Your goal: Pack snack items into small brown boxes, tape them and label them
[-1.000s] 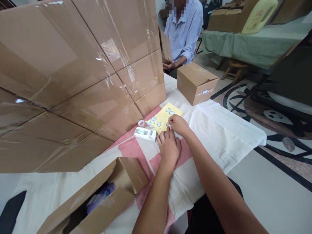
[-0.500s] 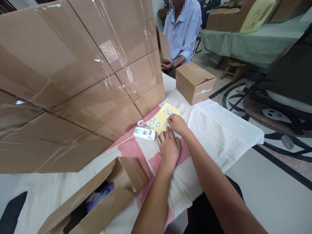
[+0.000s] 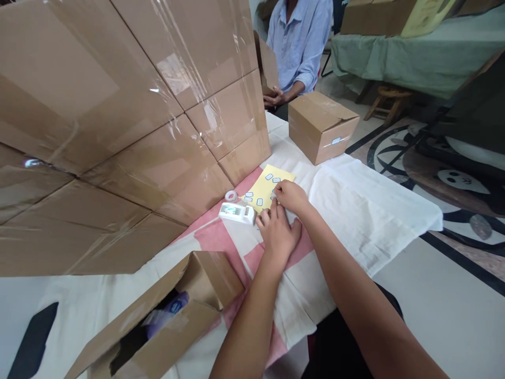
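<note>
Yellow sticker sheet [image 3: 265, 188] was where both hands met. Right hand [image 3: 291, 196] was curled, thumb and forefinger closed on a sticker [image 3: 274, 196] at the sheet's near right edge; too small to tell whether it had lifted off the backing. Left hand [image 3: 278, 234] lay open, palm-down on the cloth [image 3: 355, 210], fingertips pressing the sheet's near edge. Just left of that hand was a white handheld dispenser [image 3: 236, 212], with a small tape roll [image 3: 231, 196] beside it, both on the cloth's pink patch. Roughly half a dozen blue-edged stickers sat on the sheet. Beyond it, a small closed box [image 3: 321, 123] carried a box label [image 3: 336, 140] of the same kind on its side. My read: one box labelled, most of the sheet unused. Left side was a wall of big taped cartons [image 3: 118, 116]. Nearest the camera, an open carton [image 3: 177, 310] held purple-blue packets, with no sticker visible on it. Across the table a person in a blue shirt [image 3: 300, 42] sat with hands together, apart from this work.
</note>
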The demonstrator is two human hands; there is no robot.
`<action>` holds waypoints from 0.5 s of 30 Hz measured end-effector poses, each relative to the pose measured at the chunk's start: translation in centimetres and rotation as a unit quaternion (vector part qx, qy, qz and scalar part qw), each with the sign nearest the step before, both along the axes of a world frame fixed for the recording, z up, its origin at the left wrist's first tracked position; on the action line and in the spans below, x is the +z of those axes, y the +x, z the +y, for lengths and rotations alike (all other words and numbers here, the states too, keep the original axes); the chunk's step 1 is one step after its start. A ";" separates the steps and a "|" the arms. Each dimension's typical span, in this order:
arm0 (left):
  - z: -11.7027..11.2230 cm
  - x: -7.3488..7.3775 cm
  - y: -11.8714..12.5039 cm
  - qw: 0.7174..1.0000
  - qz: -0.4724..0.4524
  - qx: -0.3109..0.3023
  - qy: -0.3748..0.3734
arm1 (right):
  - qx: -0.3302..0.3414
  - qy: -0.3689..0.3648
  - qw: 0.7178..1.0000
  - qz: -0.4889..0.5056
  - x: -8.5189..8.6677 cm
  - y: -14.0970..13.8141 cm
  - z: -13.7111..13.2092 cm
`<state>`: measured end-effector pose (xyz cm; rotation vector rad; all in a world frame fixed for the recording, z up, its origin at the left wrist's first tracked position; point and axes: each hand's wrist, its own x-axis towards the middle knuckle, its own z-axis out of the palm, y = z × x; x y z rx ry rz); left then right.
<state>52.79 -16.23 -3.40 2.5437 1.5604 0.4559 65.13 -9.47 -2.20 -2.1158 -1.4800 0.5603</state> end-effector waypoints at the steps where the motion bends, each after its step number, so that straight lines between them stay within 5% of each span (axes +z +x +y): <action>1: 0.1 0.0 0.0 1.000 -0.001 0.000 -0.002 | 0.002 -0.001 1.000 -0.001 0.0 0.0 -0.1; 15: -0.1 0.1 -0.3 1.000 -0.012 -0.010 -0.005 | -0.006 0.007 1.000 -0.010 0.0 -0.7 -0.1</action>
